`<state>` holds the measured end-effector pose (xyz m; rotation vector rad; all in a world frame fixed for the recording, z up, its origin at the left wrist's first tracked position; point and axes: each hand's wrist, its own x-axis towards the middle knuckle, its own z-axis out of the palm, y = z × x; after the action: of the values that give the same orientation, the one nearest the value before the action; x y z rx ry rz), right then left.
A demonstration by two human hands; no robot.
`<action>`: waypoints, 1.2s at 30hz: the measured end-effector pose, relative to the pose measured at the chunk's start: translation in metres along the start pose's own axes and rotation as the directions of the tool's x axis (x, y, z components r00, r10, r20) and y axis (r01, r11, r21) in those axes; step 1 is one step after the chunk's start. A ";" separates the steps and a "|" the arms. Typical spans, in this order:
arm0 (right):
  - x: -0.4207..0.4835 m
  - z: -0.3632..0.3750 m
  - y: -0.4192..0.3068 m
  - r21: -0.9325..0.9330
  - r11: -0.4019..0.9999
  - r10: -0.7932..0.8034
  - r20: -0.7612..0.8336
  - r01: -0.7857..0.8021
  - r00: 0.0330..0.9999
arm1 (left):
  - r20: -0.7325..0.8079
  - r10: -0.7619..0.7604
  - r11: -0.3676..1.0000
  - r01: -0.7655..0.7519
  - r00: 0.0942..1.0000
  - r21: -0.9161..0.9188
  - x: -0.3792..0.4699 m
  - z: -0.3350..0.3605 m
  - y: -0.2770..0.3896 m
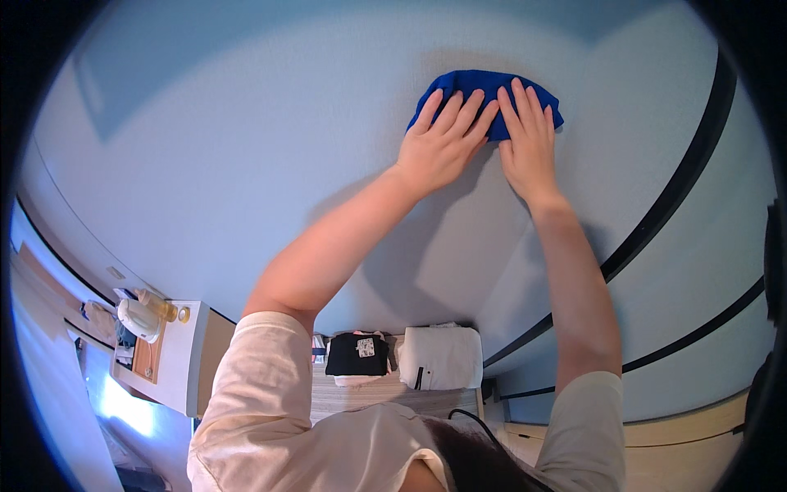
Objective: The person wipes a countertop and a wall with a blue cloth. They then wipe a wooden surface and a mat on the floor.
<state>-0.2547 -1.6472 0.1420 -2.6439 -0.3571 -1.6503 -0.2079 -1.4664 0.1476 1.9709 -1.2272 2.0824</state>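
A blue cloth (473, 79) lies folded and creased against the pale wall (233, 160), high up in the view. My left hand (444, 142) presses on its left half, fingers spread and pointing upward. Close beside it, my right hand (530, 144) lies flat over the right half, holding the cloth to the wall. The cloth's upper edge and right corner stick out past my fingertips. What lies under the palms is hidden.
Below, a wood-grain surface (344, 398) bears a folded black garment (345, 353) and a folded white garment (439, 357). At left stands a white cabinet (178, 357) with a white kettle (138, 320) and a bottle (157, 304). Black strips (676, 187) cross the panels at right.
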 end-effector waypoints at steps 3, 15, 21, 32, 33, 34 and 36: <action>-0.012 0.001 0.003 0.103 0.993 -0.045 -0.054 0.050 0.998 | 0.138 0.011 1.000 -0.011 0.990 0.002 -0.009 0.009 0.008; 0.012 0.043 -0.050 -0.040 0.984 -0.176 -0.060 0.173 0.983 | 0.027 -0.240 0.957 0.241 0.970 -0.162 -0.045 -0.014 -0.033; 0.031 0.024 -0.067 -0.044 0.954 -0.298 -0.095 0.295 0.950 | 0.182 -0.359 0.911 0.387 0.915 -0.145 -0.066 -0.005 -0.009; 0.107 0.061 -0.174 -0.029 0.938 -0.347 -0.119 0.346 0.930 | 0.081 -0.405 0.892 0.412 0.911 -0.187 -0.112 -0.058 -0.148; 0.109 0.060 -0.183 -0.011 0.925 -0.375 -0.188 0.380 0.908 | 0.132 -0.362 0.912 0.380 0.923 -0.157 -0.115 -0.062 -0.150; 0.109 0.060 -0.193 -0.060 0.913 -0.404 -0.247 0.402 0.881 | 0.130 -0.321 0.930 0.338 0.938 -0.140 -0.121 -0.066 -0.155; 0.111 0.069 -0.225 -0.049 0.919 -0.381 -0.372 0.392 0.846 | 0.170 -0.267 0.943 0.294 0.949 -0.158 -0.139 -0.077 -0.175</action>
<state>-0.1905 -1.3989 0.1831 -2.2575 -0.9403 -2.1871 -0.1549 -1.2367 0.1267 2.1009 -1.0378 1.6586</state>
